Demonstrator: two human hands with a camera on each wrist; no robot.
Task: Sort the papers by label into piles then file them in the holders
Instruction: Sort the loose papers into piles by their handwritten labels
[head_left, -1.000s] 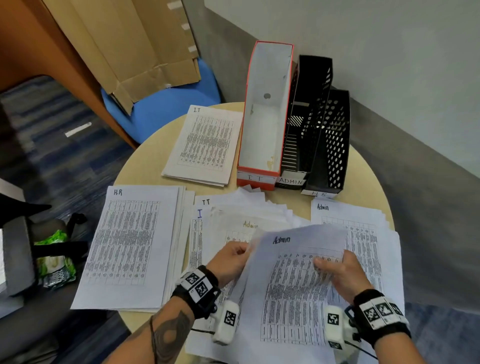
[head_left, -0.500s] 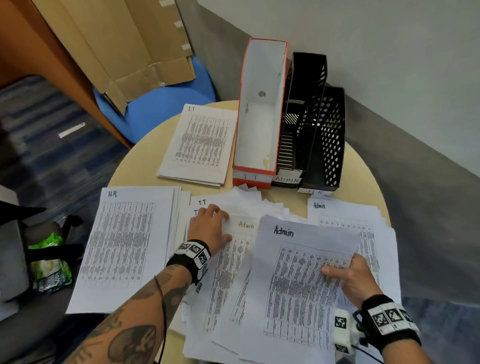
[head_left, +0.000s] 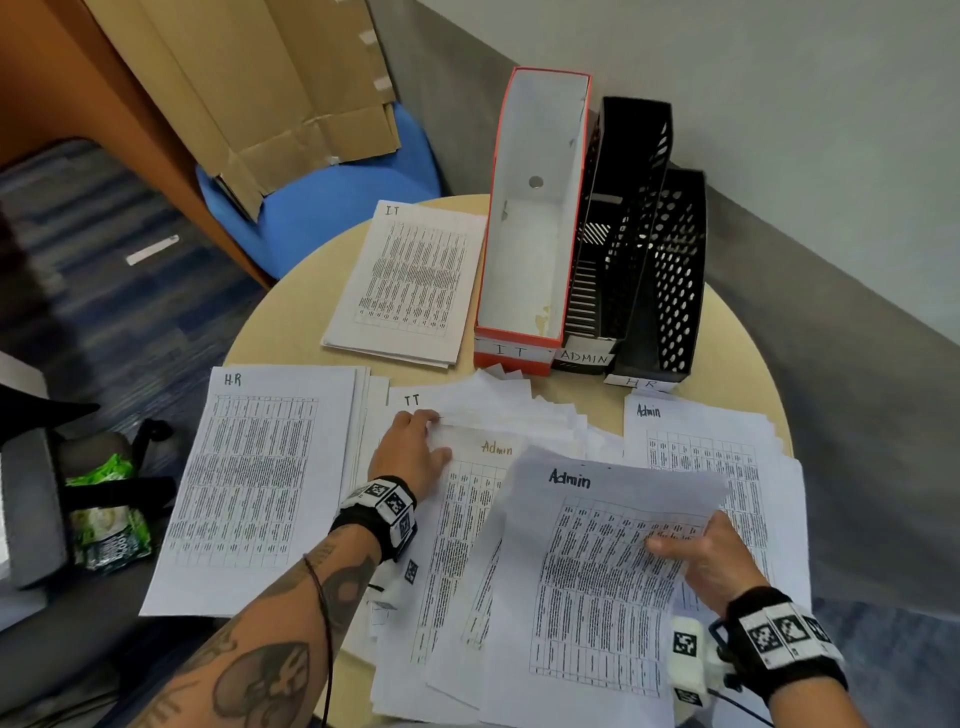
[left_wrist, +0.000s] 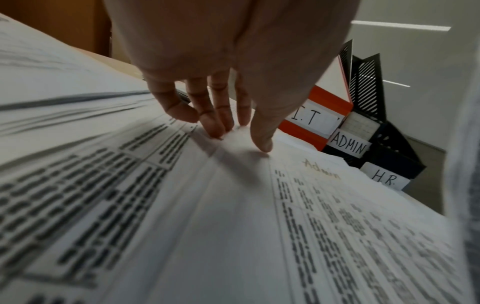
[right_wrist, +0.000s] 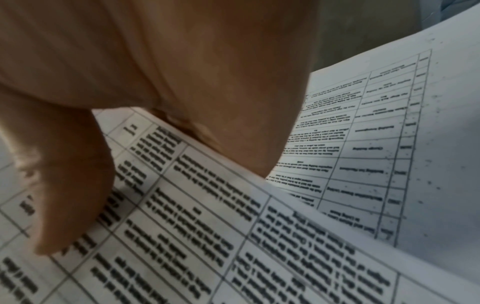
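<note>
Since the earlier frames the left hand (head_left: 410, 457) has let go of the Admin sheet (head_left: 602, 582) and moved up the unsorted heap (head_left: 498, 415), where its fingertips (left_wrist: 218, 129) now pinch a sheet corner. The right hand (head_left: 711, 561) alone pinches the Admin sheet, just beside the Admin pile (head_left: 727, 452). HR pile (head_left: 260, 478) and IT pile (head_left: 410, 280) lie on the table (head_left: 291, 322). Sorting looks partway done; the IT holder (head_left: 530, 218), ADMIN holder (head_left: 618, 218) and HR holder (head_left: 675, 270) stand empty.

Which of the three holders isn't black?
The IT holder, leftmost in the row: orange outside, white inside. The ADMIN holder and HR holder are black perforated ones.
</note>
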